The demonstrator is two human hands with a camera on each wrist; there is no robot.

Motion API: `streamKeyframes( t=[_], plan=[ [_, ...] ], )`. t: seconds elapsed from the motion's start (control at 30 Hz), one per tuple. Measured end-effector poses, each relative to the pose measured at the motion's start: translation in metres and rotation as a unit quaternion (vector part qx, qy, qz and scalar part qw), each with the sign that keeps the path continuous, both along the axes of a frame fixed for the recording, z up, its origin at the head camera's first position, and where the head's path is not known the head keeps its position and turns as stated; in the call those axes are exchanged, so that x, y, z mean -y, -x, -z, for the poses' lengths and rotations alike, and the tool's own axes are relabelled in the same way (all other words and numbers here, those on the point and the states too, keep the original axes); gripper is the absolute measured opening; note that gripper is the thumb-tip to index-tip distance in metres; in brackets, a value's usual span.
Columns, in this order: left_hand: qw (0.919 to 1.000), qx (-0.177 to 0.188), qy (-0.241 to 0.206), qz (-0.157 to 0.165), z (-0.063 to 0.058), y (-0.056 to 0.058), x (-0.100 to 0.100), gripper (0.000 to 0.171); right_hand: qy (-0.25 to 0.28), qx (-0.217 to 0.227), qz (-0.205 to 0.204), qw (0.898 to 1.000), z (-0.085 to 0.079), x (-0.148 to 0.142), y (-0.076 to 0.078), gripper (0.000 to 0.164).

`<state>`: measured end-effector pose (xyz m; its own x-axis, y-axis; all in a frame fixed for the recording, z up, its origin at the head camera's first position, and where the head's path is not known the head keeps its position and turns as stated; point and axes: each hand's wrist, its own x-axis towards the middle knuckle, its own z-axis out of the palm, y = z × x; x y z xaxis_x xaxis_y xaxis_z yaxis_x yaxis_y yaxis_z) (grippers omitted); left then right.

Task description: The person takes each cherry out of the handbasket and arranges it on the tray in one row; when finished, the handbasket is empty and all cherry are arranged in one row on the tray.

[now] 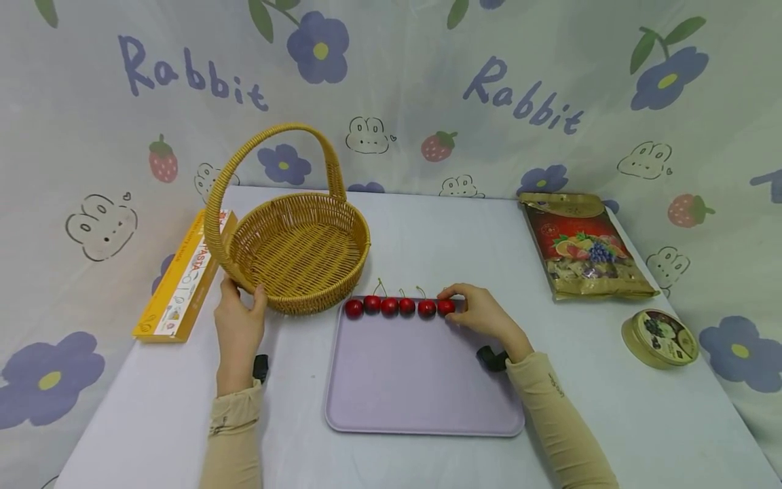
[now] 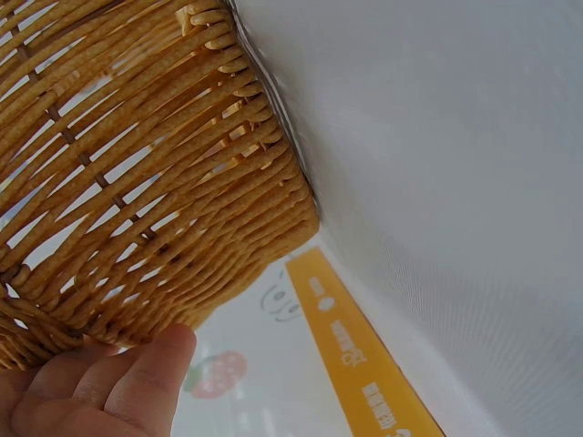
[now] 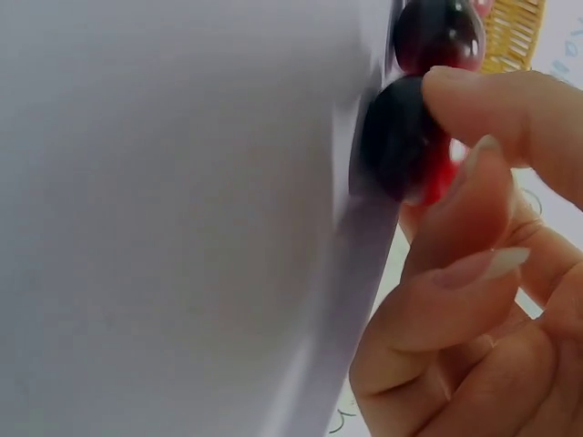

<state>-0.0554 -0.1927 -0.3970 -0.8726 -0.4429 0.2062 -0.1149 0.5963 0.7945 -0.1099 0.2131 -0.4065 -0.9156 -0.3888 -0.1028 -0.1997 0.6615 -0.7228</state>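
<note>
Your right hand (image 1: 482,314) pinches the end cherry (image 1: 446,306) of the row on the tray's (image 1: 421,401) far edge, left hand (image 1: 238,319) curled on the basket (image 1: 299,248) rim; it looks small, smooth and easily bruised, so keep the grip gentle

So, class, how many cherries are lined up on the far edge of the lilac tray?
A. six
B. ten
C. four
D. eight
A: six cherries sit in a row along the tray's far edge, the right hand pinching the end one.
</note>
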Motion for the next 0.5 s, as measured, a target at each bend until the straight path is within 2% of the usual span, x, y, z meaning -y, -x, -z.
streamKeyframes(
  t=[0.33, 0.5],
  plan=[
    [1.0, 0.005, 0.004, 0.002, -0.001, 0.001, -0.003, 0.065, 0.021, 0.002, 0.031, 0.999, -0.005, -0.011, -0.011, 0.045],
    [0.9993, 0.035, 0.0, 0.008, -0.005, -0.002, 0.0, 0.066, 0.014, -0.007, 0.049, 0.999, -0.011, -0.019, -0.017, 0.045]
  ],
)
